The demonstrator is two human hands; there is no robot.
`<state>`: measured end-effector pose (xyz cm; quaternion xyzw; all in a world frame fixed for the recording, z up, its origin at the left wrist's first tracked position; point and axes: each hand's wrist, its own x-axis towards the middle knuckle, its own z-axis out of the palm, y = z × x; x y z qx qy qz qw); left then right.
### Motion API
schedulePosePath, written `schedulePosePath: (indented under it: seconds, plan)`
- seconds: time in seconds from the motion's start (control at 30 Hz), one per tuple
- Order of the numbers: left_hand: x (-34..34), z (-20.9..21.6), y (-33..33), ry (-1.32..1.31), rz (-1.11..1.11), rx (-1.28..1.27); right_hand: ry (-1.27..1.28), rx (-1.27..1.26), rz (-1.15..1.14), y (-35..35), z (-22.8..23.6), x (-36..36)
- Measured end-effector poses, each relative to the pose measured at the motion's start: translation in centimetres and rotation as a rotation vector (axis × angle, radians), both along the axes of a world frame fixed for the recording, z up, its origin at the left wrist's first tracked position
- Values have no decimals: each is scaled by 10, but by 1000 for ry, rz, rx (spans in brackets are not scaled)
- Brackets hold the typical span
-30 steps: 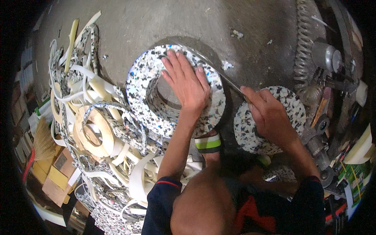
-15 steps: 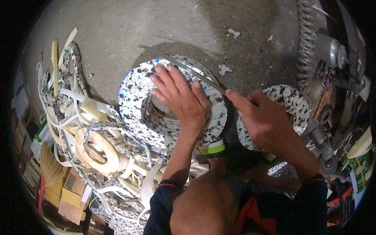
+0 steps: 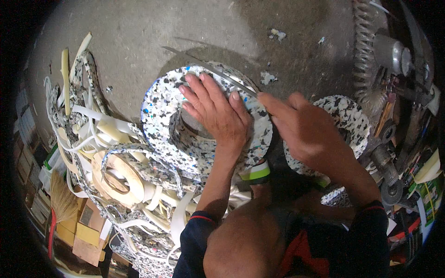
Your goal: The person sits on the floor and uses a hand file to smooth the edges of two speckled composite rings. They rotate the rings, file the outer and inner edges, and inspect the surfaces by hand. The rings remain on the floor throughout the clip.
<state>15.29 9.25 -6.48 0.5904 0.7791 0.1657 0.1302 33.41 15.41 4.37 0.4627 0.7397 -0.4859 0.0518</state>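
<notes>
A thick ring of speckled black, white and blue foam (image 3: 160, 109) stands in front of me, with a round hole through its middle. My left hand (image 3: 220, 109) lies flat on its upper face, fingers stretched out beside the hole. In my right hand (image 3: 306, 127) is the handle of a long, thin knife (image 3: 221, 75). Its blade slants up and left along the ring's far right edge, and the tip reaches past the ring over the floor. Whether the blade is within the foam cannot be made out.
A second speckled foam ring (image 3: 357, 118) lies at the right. Foam strips (image 3: 99, 134) and a pale ring (image 3: 132, 178) pile up on the left, near a straw broom (image 3: 62, 199). Machine parts with a large coil spring (image 3: 364, 51) line the right side.
My right hand has moved a little up and left, and the knife's tip now reaches farther out past the ring. My left hand stays on the foam.
</notes>
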Motion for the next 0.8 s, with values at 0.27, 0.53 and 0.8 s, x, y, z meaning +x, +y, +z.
schedulePosePath:
  seconds: [0.27,0.53,0.8]
  plan:
    - [0,-2,0,5,0,14,-51,83,41,-5,21,9]
    - [2,-1,1,-10,4,24,2,121,3,-14,0,6]
    - [0,-3,1,-10,-7,42,15,51,-145,-14,9,7]
